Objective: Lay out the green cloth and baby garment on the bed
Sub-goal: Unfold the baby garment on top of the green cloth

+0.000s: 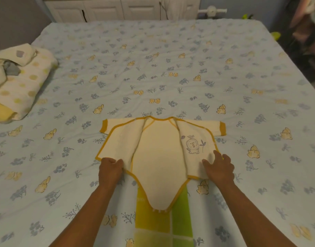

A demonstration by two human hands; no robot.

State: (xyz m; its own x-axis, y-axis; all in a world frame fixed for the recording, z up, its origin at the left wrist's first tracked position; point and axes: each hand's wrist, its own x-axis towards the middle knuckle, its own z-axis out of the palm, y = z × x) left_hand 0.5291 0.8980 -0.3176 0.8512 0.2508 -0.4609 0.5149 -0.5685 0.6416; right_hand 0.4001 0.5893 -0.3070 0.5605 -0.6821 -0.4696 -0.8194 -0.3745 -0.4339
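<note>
A cream baby garment point(158, 157) with mustard trim lies spread open on the bed point(153, 68), both sleeves out and a small lion drawn on its right flap. Its lower tab overlaps a green and yellow checked cloth point(162, 227) that lies flat at the bed's near edge. My left hand point(109, 170) pinches the bottom hem of the garment's left flap. Resting flat on the lower corner of the right flap is my right hand point(218, 168), fingers spread.
A rolled bundle of cream bedding with yellow dots point(17, 81) sits at the bed's left side. White cabinets point(103, 9) stand beyond the far edge. Dark clutter point(306, 32) lines the right side of the bed.
</note>
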